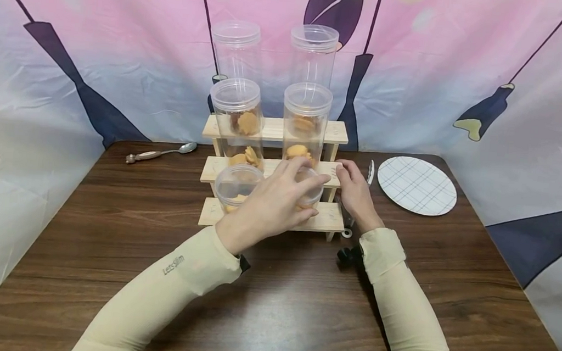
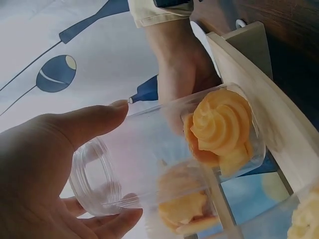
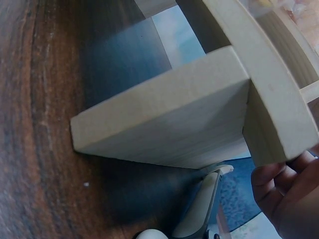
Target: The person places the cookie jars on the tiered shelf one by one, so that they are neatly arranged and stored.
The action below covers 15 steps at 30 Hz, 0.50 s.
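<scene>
A three-step wooden rack (image 1: 327, 220) holds clear lidded jars in two columns. My left hand (image 1: 274, 200) reaches over the front right jar (image 2: 149, 134). In the left wrist view, its thumb and fingers curl round the jar at the lid end. Swirled yellow cookies (image 2: 222, 122) lie at the bottom of that jar. My right hand (image 1: 356, 195) grips the right end of the rack's middle shelf; in the right wrist view its fingers (image 3: 269, 186) bend against the shelf's end. Beside the left hand stands the front left jar (image 1: 238, 180), also with cookies.
Two middle jars (image 1: 237, 97) and two back jars (image 1: 313, 40) stand on the higher steps. A spoon (image 1: 161, 153) lies left of the rack. To the right are a white checked plate (image 1: 416, 185) and a pale-handled utensil (image 3: 199, 204). A patterned cloth (image 1: 406, 97) hangs behind.
</scene>
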Each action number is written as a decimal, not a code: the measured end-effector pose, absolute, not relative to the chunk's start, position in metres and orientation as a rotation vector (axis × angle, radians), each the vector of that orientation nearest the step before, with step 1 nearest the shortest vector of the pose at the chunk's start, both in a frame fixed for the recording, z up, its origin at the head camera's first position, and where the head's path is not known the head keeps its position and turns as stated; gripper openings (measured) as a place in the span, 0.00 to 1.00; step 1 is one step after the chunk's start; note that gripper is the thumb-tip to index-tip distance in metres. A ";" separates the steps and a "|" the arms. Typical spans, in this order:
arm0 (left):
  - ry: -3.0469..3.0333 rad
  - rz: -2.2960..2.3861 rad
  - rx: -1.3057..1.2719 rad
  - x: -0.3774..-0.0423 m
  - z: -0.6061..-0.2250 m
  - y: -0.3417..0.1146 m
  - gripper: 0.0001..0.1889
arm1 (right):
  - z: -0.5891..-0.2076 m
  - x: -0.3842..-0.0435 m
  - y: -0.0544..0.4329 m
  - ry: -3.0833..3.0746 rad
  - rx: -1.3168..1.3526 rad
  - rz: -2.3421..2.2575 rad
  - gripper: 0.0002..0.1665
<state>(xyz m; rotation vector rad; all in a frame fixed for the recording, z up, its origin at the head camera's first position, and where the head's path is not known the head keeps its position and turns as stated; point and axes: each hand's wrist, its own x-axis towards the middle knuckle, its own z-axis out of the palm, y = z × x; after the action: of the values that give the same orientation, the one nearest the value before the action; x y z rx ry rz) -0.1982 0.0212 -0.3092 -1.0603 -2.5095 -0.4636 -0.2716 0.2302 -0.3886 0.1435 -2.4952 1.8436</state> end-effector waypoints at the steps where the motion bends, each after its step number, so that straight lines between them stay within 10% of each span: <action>1: -2.515 -0.459 -1.062 -0.198 -0.309 0.022 0.31 | -0.384 -0.268 0.229 -2.495 0.149 1.846 0.25; 15: -2.536 -0.433 -1.017 -0.200 -0.316 0.030 0.30 | -0.401 -0.280 0.233 -2.448 0.168 1.845 0.28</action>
<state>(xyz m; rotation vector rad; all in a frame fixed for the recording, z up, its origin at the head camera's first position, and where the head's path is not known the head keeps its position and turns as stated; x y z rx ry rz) -0.2002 0.0297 -0.3164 -1.0167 -2.5360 -0.4335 -0.2796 0.2334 -0.4014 0.1675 -2.4484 1.8449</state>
